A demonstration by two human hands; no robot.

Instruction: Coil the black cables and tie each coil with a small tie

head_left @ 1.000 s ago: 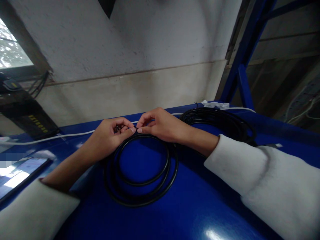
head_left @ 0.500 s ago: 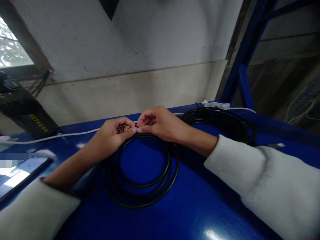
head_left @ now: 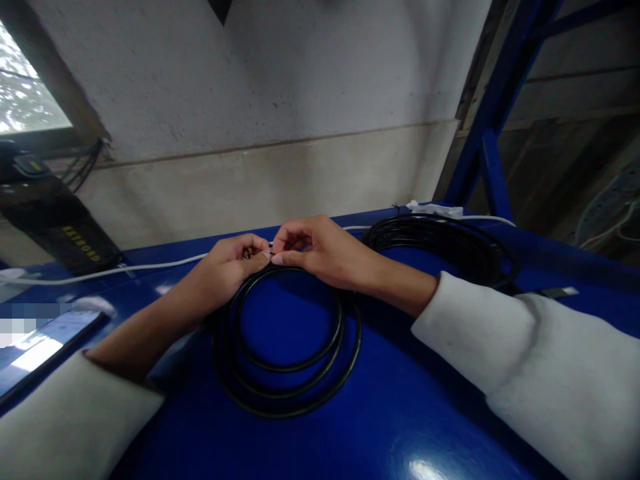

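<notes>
A black cable [head_left: 295, 412] lies in several loose loops on the blue table [head_left: 400, 400]. At the far side of the loops my left hand [head_left: 233, 263] and my right hand [head_left: 320, 250] meet, fingertips nearly touching. Both hands are closed in a pinch. Between the thumbs and forefingers shows a small dark piece, too small to name, just above the top of the coil. Some dark bits also show inside the curled fingers of my left hand.
A larger black cable coil [head_left: 440, 250] sits at the back right, with a plug [head_left: 557, 292] beside it. White plastic [head_left: 435, 210] is behind. At left are a phone [head_left: 50, 347], a black bottle [head_left: 60, 220] and a white cable [head_left: 135, 268]. A blue frame [head_left: 493, 127] stands at right.
The fingertips have shifted slightly, and a bit more of the small dark piece shows between them. The whole view has moved a little; the coils lie as before.
</notes>
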